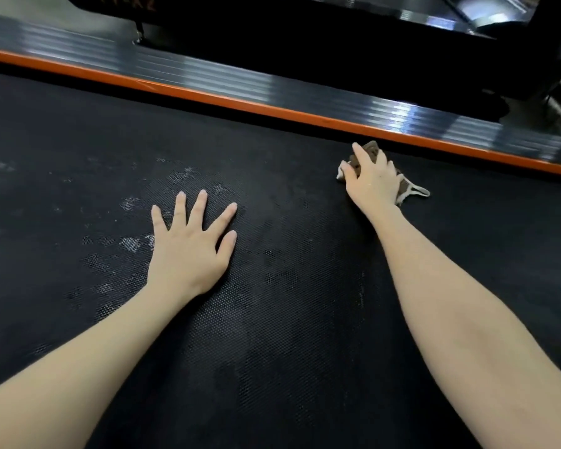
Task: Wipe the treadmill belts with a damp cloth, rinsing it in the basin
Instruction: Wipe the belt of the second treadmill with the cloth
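The black textured treadmill belt fills most of the view, with pale dusty patches to the left and damp streaks in the middle. My left hand lies flat on the belt, fingers spread and straight. My right hand is stretched out toward the far edge of the belt and grips a bunched brown cloth with a white hem, pressing it onto the belt. Most of the cloth is hidden under the hand. No basin is in view.
An orange stripe runs along the belt's far edge, with a ribbed grey side rail behind it. Beyond that lie a dark gap and another machine's black frame at the upper right.
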Available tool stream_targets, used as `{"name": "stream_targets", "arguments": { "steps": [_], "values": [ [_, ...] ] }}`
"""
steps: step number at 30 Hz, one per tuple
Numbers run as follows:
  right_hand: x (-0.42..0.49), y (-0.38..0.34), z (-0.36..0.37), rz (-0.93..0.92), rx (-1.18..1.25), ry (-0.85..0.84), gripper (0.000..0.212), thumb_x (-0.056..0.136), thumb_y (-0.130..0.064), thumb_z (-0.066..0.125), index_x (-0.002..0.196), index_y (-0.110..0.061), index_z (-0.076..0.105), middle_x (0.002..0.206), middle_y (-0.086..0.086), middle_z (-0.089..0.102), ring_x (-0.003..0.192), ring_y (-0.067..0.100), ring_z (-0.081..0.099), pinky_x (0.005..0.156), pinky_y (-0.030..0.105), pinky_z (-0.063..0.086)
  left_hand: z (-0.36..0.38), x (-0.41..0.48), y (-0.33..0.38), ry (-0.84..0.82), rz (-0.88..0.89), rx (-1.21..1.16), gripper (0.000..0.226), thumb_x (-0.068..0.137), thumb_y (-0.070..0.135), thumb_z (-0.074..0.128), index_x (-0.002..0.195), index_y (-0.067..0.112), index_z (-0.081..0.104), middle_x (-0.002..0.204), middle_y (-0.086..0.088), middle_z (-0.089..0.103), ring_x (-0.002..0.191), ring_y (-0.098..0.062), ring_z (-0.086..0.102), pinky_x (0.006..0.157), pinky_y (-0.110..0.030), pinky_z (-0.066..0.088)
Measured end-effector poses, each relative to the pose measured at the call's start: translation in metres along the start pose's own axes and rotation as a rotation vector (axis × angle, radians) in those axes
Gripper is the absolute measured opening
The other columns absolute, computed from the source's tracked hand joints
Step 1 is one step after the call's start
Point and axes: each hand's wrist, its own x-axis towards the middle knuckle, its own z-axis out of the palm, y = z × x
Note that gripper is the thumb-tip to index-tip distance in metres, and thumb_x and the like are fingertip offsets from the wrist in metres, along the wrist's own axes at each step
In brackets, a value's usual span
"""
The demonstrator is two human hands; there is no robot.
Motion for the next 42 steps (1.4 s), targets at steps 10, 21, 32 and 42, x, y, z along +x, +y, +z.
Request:
{"name": "stream_targets", "arguments": {
  "steps": [10, 21, 32, 42],
  "values": [
    [-0.234, -0.019, -0.067, -0.705, 0.229, -0.186, 0.038, 0.090, -0.044, 0.046, 0.126, -0.036, 0.056, 0.146, 0.016, 0.040, 0.131, 0.044, 0.037, 0.107, 0.056, 0.024, -0.005, -0.001, 0.001, 0.002, 0.003, -0.016, 0.052, 0.097, 0.052, 0.020, 0.148, 0.045, 0.015, 0.160, -0.007, 0.009, 0.146, -0.033, 0.001, 0.113, -0.060, 0.000],
    [-0.198, 0.033, -0.063, -0.212, 0.044, -0.177, 0.047, 0.094, -0.045, 0.032, 0.141, -0.042, 0.037, 0.148, 0.010, 0.037, 0.140, 0.039, 0.021, 0.111, 0.056, 0.014, -0.017, -0.011, 0.001, 0.036, 0.047, -0.021, 0.054, 0.096, 0.051, 0.031, 0.148, 0.034, 0.028, 0.156, -0.011, 0.024, 0.145, -0.032, 0.010, 0.114, -0.058, 0.002],
    [-0.286, 0.062, -0.111, -0.667, 0.130, -0.334, 0.055, 0.087, -0.056, 0.032, 0.140, -0.041, 0.038, 0.145, 0.008, 0.042, 0.138, 0.034, 0.030, 0.110, 0.044, 0.021, -0.043, -0.103, -0.008, -0.035, 0.055, 0.008, 0.050, 0.097, 0.051, 0.028, 0.145, 0.038, 0.033, 0.157, -0.001, 0.022, 0.146, -0.027, 0.012, 0.115, -0.057, 0.002],
    [-0.239, -0.116, -0.047, -0.485, 0.137, -0.246, 0.049, 0.097, -0.046, 0.038, 0.144, -0.045, 0.024, 0.157, 0.003, 0.019, 0.143, 0.034, 0.013, 0.113, 0.055, 0.008, -0.066, -0.155, -0.055, -0.277, -0.054, 0.097, 0.047, 0.100, 0.049, 0.024, 0.147, 0.045, 0.020, 0.159, 0.008, 0.011, 0.147, -0.024, 0.008, 0.115, -0.057, 0.004]
  ]
}}
